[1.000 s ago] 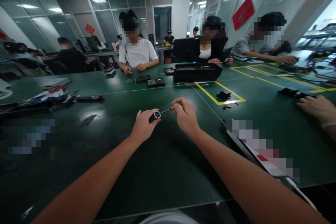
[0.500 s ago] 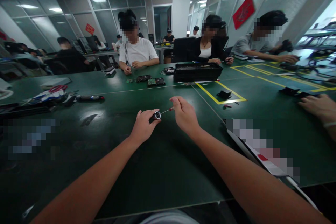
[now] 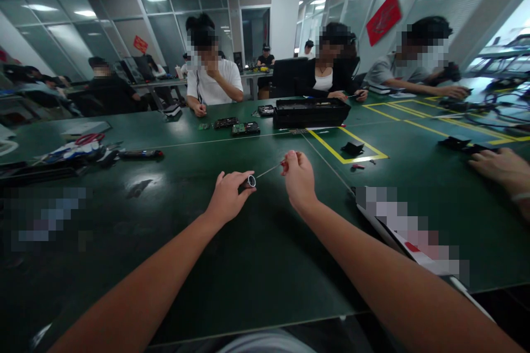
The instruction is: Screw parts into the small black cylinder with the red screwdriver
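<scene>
Over the middle of the green table [image 3: 248, 265], my left hand [image 3: 227, 197] is closed around a small dark cylinder [image 3: 250, 182] with a pale ring at its end. That ringed end faces right; most of the body is hidden by my fingers. My right hand [image 3: 300, 179] is closed on a thin screwdriver [image 3: 271, 169] with a red handle. Its metal shaft points left and down, and the tip is close to the ringed end. Whether the tip touches it I cannot tell.
Opposite stands a long black housing [image 3: 311, 113], beside several circuit-board drives [image 3: 245, 128]. A black bracket [image 3: 353, 148] lies inside yellow tape. Cables and tools [image 3: 86, 149] are heaped at left. A co-worker's hand [image 3: 503, 171] rests at right, near a pixelated white object [image 3: 397, 231].
My right hand has moved right, drawing the screwdriver back from the cylinder, and more shaft shows. My left hand is nearly still. The person opposite has raised a hand to the face.
</scene>
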Demonstrator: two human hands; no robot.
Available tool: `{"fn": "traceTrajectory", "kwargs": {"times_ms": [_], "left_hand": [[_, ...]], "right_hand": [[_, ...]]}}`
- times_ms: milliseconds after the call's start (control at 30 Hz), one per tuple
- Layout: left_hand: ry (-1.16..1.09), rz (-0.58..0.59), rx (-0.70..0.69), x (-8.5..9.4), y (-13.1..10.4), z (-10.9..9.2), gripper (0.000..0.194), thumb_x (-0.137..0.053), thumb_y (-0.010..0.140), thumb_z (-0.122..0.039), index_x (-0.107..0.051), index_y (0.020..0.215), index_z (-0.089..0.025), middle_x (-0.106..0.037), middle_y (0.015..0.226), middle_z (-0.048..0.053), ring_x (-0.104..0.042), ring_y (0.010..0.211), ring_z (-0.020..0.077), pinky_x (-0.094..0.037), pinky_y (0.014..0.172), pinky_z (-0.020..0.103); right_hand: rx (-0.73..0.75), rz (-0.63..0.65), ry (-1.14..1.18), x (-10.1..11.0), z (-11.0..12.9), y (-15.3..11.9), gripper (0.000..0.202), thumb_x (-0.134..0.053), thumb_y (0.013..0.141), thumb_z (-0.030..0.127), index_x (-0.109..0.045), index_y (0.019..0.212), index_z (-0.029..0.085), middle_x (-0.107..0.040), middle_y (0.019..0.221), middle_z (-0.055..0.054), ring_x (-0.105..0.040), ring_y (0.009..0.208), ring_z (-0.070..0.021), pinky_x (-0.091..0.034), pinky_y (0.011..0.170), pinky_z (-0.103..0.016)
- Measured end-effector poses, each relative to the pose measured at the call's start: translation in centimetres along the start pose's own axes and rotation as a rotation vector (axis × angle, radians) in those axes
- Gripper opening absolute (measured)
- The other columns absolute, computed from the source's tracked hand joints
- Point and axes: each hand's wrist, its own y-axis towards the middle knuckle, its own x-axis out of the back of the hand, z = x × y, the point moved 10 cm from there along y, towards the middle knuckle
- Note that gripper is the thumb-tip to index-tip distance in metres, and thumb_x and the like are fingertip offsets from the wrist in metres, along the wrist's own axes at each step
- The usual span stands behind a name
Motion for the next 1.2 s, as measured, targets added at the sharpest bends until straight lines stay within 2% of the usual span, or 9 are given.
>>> {"fn": "traceTrajectory", "kwargs": {"times_ms": [133,300,500,667,733,867,1067,1200], "left_hand": [[-0.018,0.008,0.004,-0.2,-0.1,0.0,0.041,-0.063,0.095,-0.030,-0.058,0.135,-0.031,-0.066,0.124,0.004,-0.057,0.120,0.0244,-0.019,0.123,0.063],[-0.038,-0.001,0.003,-0.1,-0.2,-0.2,0.040,-0.064,0.094,-0.031,-0.058,0.134,-0.030,-0.066,0.126,0.005,-0.057,0.122,0.0254,-0.019,0.123,0.062],[-0.050,-0.012,0.047,0.1,-0.3,0.1,0.039,-0.064,0.094,-0.031,-0.059,0.133,-0.029,-0.066,0.126,0.006,-0.058,0.121,0.0265,-0.019,0.123,0.062],[-0.053,-0.040,0.048,0.5,-0.3,0.5,0.037,-0.064,0.094,-0.031,-0.060,0.131,-0.031,-0.066,0.125,0.004,-0.058,0.121,0.0262,-0.020,0.122,0.062],[-0.053,-0.048,0.048,0.6,-0.3,0.6,0.037,-0.064,0.094,-0.031,-0.060,0.131,-0.031,-0.066,0.125,0.004,-0.058,0.121,0.0260,-0.020,0.122,0.062],[-0.048,-0.034,0.047,0.5,-0.4,0.6,0.038,-0.063,0.095,-0.032,-0.060,0.132,-0.030,-0.065,0.127,0.005,-0.057,0.122,0.0270,-0.018,0.122,0.064],[-0.041,-0.047,0.054,0.8,-0.4,0.5,0.039,-0.065,0.094,-0.029,-0.060,0.132,-0.030,-0.066,0.126,0.004,-0.058,0.120,0.0262,-0.021,0.122,0.062],[-0.037,-0.023,0.052,0.4,-0.3,0.5,0.038,-0.066,0.094,-0.028,-0.061,0.131,-0.030,-0.066,0.127,0.004,-0.057,0.122,0.0264,-0.020,0.121,0.063]], "right_hand": [[0.086,0.075,-0.028,-1.0,1.3,-0.9,0.026,-0.045,0.097,0.046,-0.057,0.089,0.023,-0.061,0.079,-0.001,-0.058,0.073,-0.0178,-0.047,0.068,-0.033],[0.133,0.095,-0.071,-1.5,2.0,-1.3,0.025,-0.048,0.096,0.044,-0.057,0.087,0.023,-0.063,0.077,-0.001,-0.059,0.071,-0.0172,-0.046,0.068,-0.032],[0.179,0.159,-0.234,-1.5,3.4,-1.3,0.034,-0.057,0.091,0.052,-0.061,0.076,0.022,-0.062,0.065,-0.001,-0.057,0.060,-0.0171,-0.041,0.061,-0.032],[0.214,0.229,-0.146,-2.1,3.4,-1.7,0.014,-0.053,0.092,0.034,-0.058,0.098,0.022,-0.068,0.080,-0.001,-0.064,0.072,-0.0186,-0.046,0.067,-0.032],[0.235,0.244,-0.183,-2.2,3.6,-2.0,0.012,-0.051,0.093,0.033,-0.057,0.097,0.024,-0.067,0.079,0.000,-0.063,0.072,-0.0185,-0.045,0.067,-0.032],[0.296,0.211,-0.311,-2.1,4.3,-2.1,0.030,-0.045,0.099,0.046,-0.059,0.084,0.024,-0.062,0.071,0.000,-0.058,0.066,-0.0183,-0.040,0.063,-0.032],[0.291,0.228,-0.187,-2.3,4.1,-2.0,0.016,-0.042,0.098,0.031,-0.056,0.098,0.025,-0.065,0.084,-0.001,-0.063,0.079,-0.0189,-0.043,0.072,-0.032],[0.310,0.257,-0.220,-2.7,4.3,-2.3,0.030,-0.038,0.102,0.043,-0.058,0.089,0.025,-0.064,0.077,0.000,-0.062,0.073,-0.0184,-0.043,0.069,-0.032]]}}
